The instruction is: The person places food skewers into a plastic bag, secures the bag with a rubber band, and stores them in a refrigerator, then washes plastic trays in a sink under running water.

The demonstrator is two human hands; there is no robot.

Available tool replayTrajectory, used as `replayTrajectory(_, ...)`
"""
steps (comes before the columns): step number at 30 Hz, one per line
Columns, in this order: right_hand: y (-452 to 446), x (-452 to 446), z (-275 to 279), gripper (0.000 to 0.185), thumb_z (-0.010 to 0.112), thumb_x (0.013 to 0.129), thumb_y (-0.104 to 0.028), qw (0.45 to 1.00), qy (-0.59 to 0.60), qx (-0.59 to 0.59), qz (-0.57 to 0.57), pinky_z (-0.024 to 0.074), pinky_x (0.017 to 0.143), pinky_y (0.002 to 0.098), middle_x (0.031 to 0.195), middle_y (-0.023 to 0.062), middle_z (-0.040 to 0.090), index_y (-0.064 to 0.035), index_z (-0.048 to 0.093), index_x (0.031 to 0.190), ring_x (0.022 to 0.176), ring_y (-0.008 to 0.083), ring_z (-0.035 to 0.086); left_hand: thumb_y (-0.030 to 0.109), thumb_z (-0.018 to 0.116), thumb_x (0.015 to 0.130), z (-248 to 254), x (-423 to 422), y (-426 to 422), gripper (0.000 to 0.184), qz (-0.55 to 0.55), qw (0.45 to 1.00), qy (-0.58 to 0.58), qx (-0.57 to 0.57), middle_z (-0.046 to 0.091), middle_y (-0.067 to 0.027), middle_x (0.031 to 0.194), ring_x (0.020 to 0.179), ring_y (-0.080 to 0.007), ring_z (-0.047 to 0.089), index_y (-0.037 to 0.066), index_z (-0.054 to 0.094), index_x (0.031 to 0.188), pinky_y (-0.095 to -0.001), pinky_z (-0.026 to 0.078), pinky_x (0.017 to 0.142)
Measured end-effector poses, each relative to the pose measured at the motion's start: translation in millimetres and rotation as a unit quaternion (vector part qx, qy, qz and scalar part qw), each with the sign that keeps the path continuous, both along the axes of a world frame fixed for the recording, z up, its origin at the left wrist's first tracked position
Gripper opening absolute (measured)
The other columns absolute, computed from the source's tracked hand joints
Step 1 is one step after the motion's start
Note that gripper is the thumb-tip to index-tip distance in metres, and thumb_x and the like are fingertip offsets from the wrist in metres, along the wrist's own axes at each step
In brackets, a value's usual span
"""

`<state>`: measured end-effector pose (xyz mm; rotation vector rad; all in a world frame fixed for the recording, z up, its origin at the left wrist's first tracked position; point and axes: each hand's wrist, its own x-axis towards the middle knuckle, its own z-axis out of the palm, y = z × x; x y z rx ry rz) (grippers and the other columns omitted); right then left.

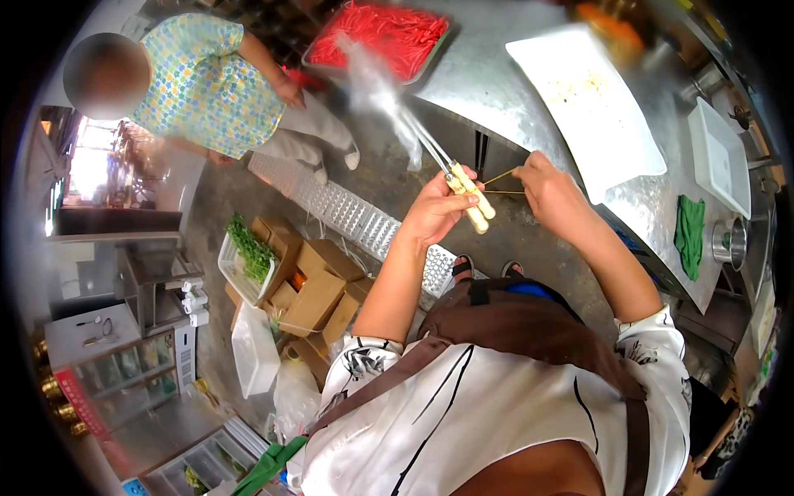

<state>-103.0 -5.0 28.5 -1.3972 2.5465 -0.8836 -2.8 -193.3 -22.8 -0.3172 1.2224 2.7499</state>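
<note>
My left hand (432,212) is closed around two metal skewers with pale wooden handles (473,205), held out in front of me over the floor. Their thin shafts point up and away, and a clear plastic bag (368,78) hangs blurred around the far ends. What is inside the bag is not clear. A thin yellowish rubber band (504,193) is stretched from beside the handles to my right hand (547,192). The fingers of that hand pinch the band and pull it to the right.
A metal table (496,74) bears a tray of red strips (389,37), a white tray with crumbs (579,99) and a green cloth (688,236). A person (207,91) stands at left. Cardboard boxes (318,289) and a basket of greens (248,260) are on the floor.
</note>
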Motion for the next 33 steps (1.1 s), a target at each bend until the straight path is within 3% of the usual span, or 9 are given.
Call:
replayTrajectory(5,-9,-6,-15,0.041,0.070,0.067,-0.013,0.992,-0.086,0.089,-0.036,0.0468,0.070,0.0403,0.093,0.0219,0.051,0.0042,0.053,0.100,0.081,0.0368,0.057,-0.006,0.058,0.073,-6,-8,-1,0.033,0.033,0.999,0.006,0.013,0.050,-0.0052,0.095,0.093,-0.0179,0.051,0.006,0.046,0.102,-0.0316,0.041,0.081)
replayTrajectory(7,-12,-10,-26,0.054,0.076,0.064,-0.020,0.984,-0.174,0.023,-0.019,0.0452,0.063,0.0302,0.094,0.0125,0.052,0.0038,0.052,0.106,0.072,0.0205,0.056,-0.009,0.058,0.074,-2,-10,3,0.031,0.075,0.995,0.016,0.059,0.050,-0.0032,0.093,0.092,-0.0146,0.052,0.008,0.047,0.098,-0.0277,0.043,0.080)
replayTrajectory(8,-13,-10,-26,0.054,0.076,0.064,-0.020,0.984,-0.174,0.024,-0.020,0.0452,0.063,0.0302,0.094,0.0125,0.052,0.0038,0.052,0.106,0.072,0.0205,0.056,-0.009,0.058,0.074,-4,-12,5,0.031,0.074,0.995,0.016,0.060,0.050,-0.0032,0.093,0.092,-0.0146,0.052,0.008,0.047,0.098,-0.0277,0.043,0.080)
replayTrajectory(10,-20,-8,-22,0.061,0.078,0.063,-0.023,0.939,-0.343,-0.001,-0.025,0.0424,0.061,0.0246,0.095,0.0083,0.051,0.0023,0.050,0.111,0.068,0.0113,0.049,-0.010,0.058,0.073,-8,-16,5,0.031,0.080,0.994,0.054,0.052,0.049,-0.0030,0.094,0.092,-0.0144,0.050,0.008,0.047,0.096,-0.0284,0.042,0.081)
replayTrajectory(19,-28,-6,-26,0.065,0.077,0.064,-0.025,0.932,-0.360,-0.048,-0.017,0.0410,0.060,0.0229,0.096,0.0069,0.049,0.0022,0.045,0.114,0.067,0.0085,0.045,-0.014,0.055,0.071,7,-30,11,0.031,0.133,0.985,0.110,-0.005,0.047,-0.0037,0.090,0.090,-0.0155,0.049,0.007,0.046,0.093,-0.0292,0.042,0.079)
replayTrajectory(21,-23,-8,-20,0.066,0.077,0.063,-0.023,0.948,-0.313,-0.009,-0.047,0.0437,0.064,0.0268,0.098,0.0096,0.049,0.0009,0.044,0.116,0.071,0.0142,0.051,-0.013,0.055,0.072,6,-30,6,0.030,0.132,0.985,0.115,0.003,0.047,-0.0040,0.090,0.091,-0.0162,0.049,0.007,0.047,0.092,-0.0298,0.041,0.081)
replayTrajectory(24,-20,-6,-4,0.068,0.073,0.064,-0.018,0.989,-0.083,0.102,-0.073,0.0466,0.069,0.0384,0.103,0.0173,0.047,-0.0056,0.040,0.122,0.086,0.0322,0.056,-0.011,0.056,0.073,7,-27,0,0.028,0.115,0.989,0.083,0.052,0.048,-0.0041,0.091,0.093,-0.0177,0.048,0.007,0.048,0.093,-0.0306,0.038,0.087)
replayTrajectory(28,-19,-7,5,0.069,0.072,0.065,-0.018,0.988,-0.024,0.146,-0.042,0.0474,0.069,0.0380,0.100,0.0178,0.048,-0.0040,0.037,0.122,0.084,0.0322,0.057,-0.011,0.055,0.073,3,-26,-8,0.027,0.086,0.989,0.058,0.104,0.048,-0.0044,0.092,0.095,-0.0187,0.048,0.007,0.049,0.093,-0.0301,0.038,0.086)
replayTrajectory(33,-19,-20,0,0.054,0.072,0.062,-0.015,0.978,0.067,0.192,0.044,0.0471,0.064,0.0371,0.094,0.0133,0.049,-0.0039,0.049,0.110,0.082,0.0284,0.057,-0.008,0.057,0.073,-6,-21,-16,0.024,-0.026,0.994,0.027,0.103,0.050,-0.0063,0.089,0.091,-0.0216,0.051,0.005,0.050,0.091,-0.0326,0.041,0.082)
